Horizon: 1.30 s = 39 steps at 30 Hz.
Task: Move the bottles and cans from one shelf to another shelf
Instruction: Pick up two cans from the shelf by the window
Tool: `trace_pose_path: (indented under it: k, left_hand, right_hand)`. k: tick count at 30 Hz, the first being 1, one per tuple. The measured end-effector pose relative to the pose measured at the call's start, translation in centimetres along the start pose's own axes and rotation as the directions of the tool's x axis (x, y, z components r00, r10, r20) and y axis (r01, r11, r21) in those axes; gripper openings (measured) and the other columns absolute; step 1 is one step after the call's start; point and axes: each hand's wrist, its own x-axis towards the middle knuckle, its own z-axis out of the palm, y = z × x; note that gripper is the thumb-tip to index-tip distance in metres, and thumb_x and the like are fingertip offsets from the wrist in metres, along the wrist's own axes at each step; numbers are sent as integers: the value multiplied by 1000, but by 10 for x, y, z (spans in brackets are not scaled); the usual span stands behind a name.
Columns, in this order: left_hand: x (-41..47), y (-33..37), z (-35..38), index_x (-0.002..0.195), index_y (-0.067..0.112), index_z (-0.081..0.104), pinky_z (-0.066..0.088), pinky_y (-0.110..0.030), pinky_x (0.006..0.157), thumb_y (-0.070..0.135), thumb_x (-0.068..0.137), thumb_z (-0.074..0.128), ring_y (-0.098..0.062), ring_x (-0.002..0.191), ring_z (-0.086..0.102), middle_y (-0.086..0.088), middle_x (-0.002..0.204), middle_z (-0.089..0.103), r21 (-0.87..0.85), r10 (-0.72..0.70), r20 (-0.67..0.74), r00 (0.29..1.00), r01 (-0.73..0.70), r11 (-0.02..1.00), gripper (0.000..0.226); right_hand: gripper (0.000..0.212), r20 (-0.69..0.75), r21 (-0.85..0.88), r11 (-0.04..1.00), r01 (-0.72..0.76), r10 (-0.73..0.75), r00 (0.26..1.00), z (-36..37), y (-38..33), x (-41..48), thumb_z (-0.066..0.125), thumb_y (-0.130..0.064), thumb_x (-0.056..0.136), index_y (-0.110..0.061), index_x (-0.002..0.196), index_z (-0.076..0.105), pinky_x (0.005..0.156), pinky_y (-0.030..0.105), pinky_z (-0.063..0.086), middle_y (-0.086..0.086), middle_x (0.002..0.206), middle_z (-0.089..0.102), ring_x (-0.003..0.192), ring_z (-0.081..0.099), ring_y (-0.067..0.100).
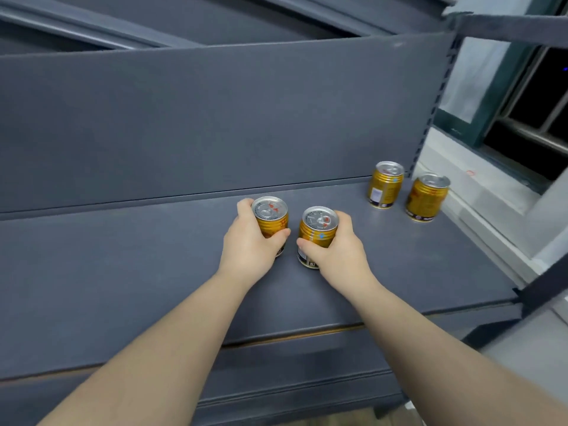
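Two gold cans stand upright side by side in the middle of the dark grey shelf (123, 265). My left hand (250, 244) grips the left can (272, 215) with fingers wrapped round its far side and thumb in front. My right hand (335, 245) grips the right can (318, 227) the same way. Both cans touch the shelf surface. Two more gold cans stand at the shelf's right end, one at the back (385, 186) and one nearer the edge (427, 198).
The shelf's grey back panel (215, 118) rises behind the cans and an upper shelf (184, 23) hangs overhead. A perforated upright (436, 96) marks the right end. A white sill and dark window (528, 124) lie beyond. A lower shelf edge (292, 379) shows below.
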Motion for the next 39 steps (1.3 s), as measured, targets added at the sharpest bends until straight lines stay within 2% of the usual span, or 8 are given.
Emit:
trace_pose_path:
  k: [4, 10, 16, 20, 24, 32, 36, 39]
  left_hand:
    - [-24, -41, -57, 127, 26, 35, 44, -29, 84, 39, 83, 78, -16, 102, 54, 8, 116, 55, 11, -67, -102, 993, 69, 998, 63]
    - [-79, -112, -166, 124, 27, 34, 48, -32, 86, 40, 83, 78, -18, 102, 56, 7, 114, 56, 9, -153, -261, 953, 161, 987, 62]
    - [-159, -193, -294, 122, 27, 34, 43, -28, 81, 39, 84, 77, -16, 98, 56, 8, 110, 57, 5, -228, -402, 887, 251, 968, 59]
    - [-211, -246, -375, 129, 24, 35, 42, -27, 79, 40, 84, 77, -15, 95, 54, 8, 111, 56, -3, -295, -498, 815, 338, 941, 64]
    - [-263, -291, -442, 130, 24, 36, 38, -27, 79, 39, 84, 77, -15, 94, 51, 8, 111, 56, -42, -365, -584, 725, 421, 906, 64]
    - [-334, -376, -547, 122, 25, 36, 45, -34, 84, 41, 82, 76, -21, 99, 56, 6, 111, 59, -130, -483, -700, 526, 571, 811, 59]
    - [-340, -410, -589, 115, 30, 33, 47, -35, 84, 41, 82, 77, -22, 100, 58, 6, 110, 60, -154, -507, -728, 462, 610, 778, 56]
    - [-330, -438, -622, 119, 28, 35, 48, -36, 86, 40, 82, 77, -23, 102, 58, 5, 112, 61, -148, -500, -752, 430, 629, 763, 57]
  right_hand:
    - [74, 102, -14, 998, 53, -51, 993, 54, -26, -22, 81, -36, 81, -27, 139, 36, 91, 28, 49, -7, 124, 58, 109, 57, 14]
    - [74, 250, 14, 988, 156, -155, 956, 149, -88, -82, 80, -37, 83, -28, 141, 35, 86, 23, 43, -10, 120, 54, 108, 55, 12]
    - [72, 373, 62, 975, 214, -222, 901, 269, -156, -177, 80, -37, 83, -30, 139, 35, 93, 31, 50, -13, 116, 54, 106, 56, 12]
    - [71, 449, 109, 961, 254, -276, 850, 342, -197, -241, 79, -36, 83, -29, 138, 35, 89, 28, 48, -11, 117, 55, 106, 57, 12]
    - [70, 560, 120, 943, 309, -321, 764, 407, -232, -296, 80, -38, 82, -29, 136, 37, 90, 30, 48, -11, 116, 57, 105, 58, 13]
    - [62, 732, 235, 900, 367, -413, 543, 535, -293, -381, 82, -35, 80, -38, 123, 38, 86, 26, 50, -21, 105, 57, 98, 60, 5]
    - [71, 768, 247, 885, 394, -427, 478, 596, -317, -399, 81, -38, 80, -32, 135, 37, 93, 31, 51, -13, 117, 56, 105, 59, 11]
    - [66, 774, 290, 867, 405, -462, 434, 646, -334, -402, 81, -37, 80, -32, 131, 38, 91, 28, 50, -13, 117, 55, 105, 58, 10]
